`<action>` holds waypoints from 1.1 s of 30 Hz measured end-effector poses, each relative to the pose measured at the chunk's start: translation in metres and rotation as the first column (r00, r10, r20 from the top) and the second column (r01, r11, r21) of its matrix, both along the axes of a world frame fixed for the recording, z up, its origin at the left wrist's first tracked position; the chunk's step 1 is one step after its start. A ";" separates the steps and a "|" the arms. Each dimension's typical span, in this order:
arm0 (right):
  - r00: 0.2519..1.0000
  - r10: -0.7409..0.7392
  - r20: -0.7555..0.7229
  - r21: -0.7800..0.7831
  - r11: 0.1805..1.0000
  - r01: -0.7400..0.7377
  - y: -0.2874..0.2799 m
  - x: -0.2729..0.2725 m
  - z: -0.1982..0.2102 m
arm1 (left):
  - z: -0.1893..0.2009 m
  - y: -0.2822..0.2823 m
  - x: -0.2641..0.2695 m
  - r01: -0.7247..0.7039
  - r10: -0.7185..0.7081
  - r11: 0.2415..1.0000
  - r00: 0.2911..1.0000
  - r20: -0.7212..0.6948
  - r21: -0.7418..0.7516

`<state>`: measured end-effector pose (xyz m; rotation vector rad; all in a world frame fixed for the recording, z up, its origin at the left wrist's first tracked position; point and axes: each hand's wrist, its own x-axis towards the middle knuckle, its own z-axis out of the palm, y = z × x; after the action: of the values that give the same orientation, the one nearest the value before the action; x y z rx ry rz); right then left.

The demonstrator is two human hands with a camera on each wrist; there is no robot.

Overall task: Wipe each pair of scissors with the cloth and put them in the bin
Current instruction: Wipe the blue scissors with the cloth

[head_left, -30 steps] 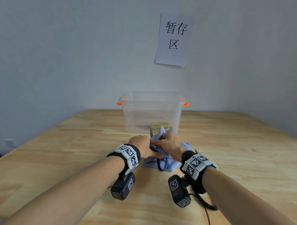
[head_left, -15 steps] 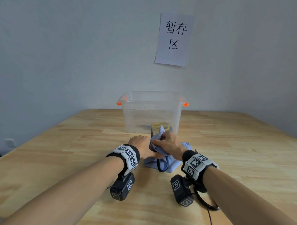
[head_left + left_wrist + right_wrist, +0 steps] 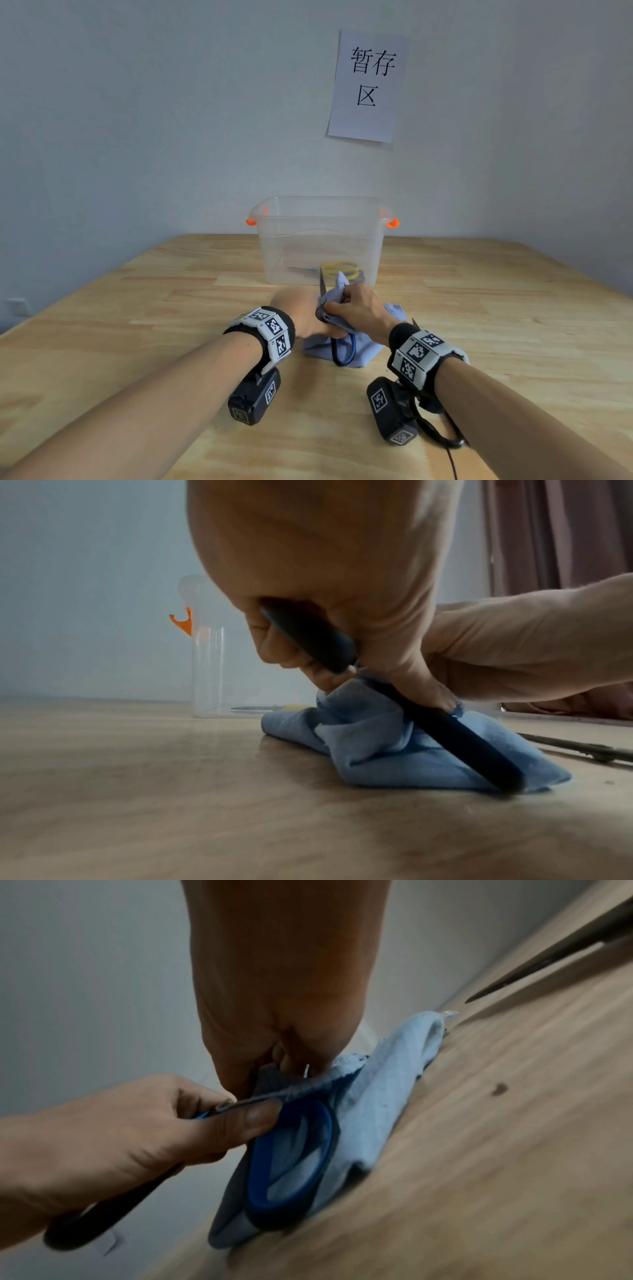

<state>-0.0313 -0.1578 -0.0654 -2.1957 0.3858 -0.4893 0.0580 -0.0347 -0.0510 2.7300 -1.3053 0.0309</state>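
- From the head view, both hands meet in the middle of the wooden table [image 3: 137,342], just in front of the clear bin [image 3: 320,240] with orange latches.
- The left hand [image 3: 301,318] grips the blue-handled scissors [image 3: 344,353]; their blade tip stands up above the hands and one handle loop hangs down over the cloth.
- The right hand [image 3: 359,311] pinches a bunched part of the blue cloth [image 3: 363,356] around the blade; the rest of the cloth lies on the table under the hands.
- Inside the bin lie yellow-handled scissors [image 3: 339,269].
- A paper sign [image 3: 368,85] is stuck on the wall above the bin.
- From the left wrist view, the left hand's [image 3: 325,574] fingers [image 3: 274,647] curl round the dark handle, which slants down onto the cloth [image 3: 369,748].
- Another pair of scissors [image 3: 582,748] lies flat on the table to the right, just beside the cloth.
- From the right wrist view, the right hand's [image 3: 284,988] fingers close on cloth [image 3: 387,1096] wrapped round the blade, a glint of metal showing between them.
- The left hand [image 3: 120,1139] has its thumb and fingers clamped near the pivot, the blue loop [image 3: 291,1158] below resting against the cloth.
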 end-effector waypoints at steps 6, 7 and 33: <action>1.000 -0.031 -0.007 0.114 0.993 0.031 -0.001 0.003 0.004 | 0.005 0.000 -0.007 -0.001 0.001 1.000 1.000 0.003 0.018; 0.999 -0.043 -0.001 0.101 0.994 0.043 0.000 0.004 0.004 | 0.005 0.000 -0.007 0.001 -0.001 1.000 1.000 0.012 0.023; 0.996 -0.069 -0.048 0.073 0.995 0.072 -0.001 0.011 0.005 | 0.003 0.000 -0.005 0.021 -0.024 0.999 0.998 0.061 0.038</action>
<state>-0.0205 -0.1593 -0.0601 -2.1293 0.5000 -0.4563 0.0530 -0.0347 -0.0475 2.7657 -1.3660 0.0896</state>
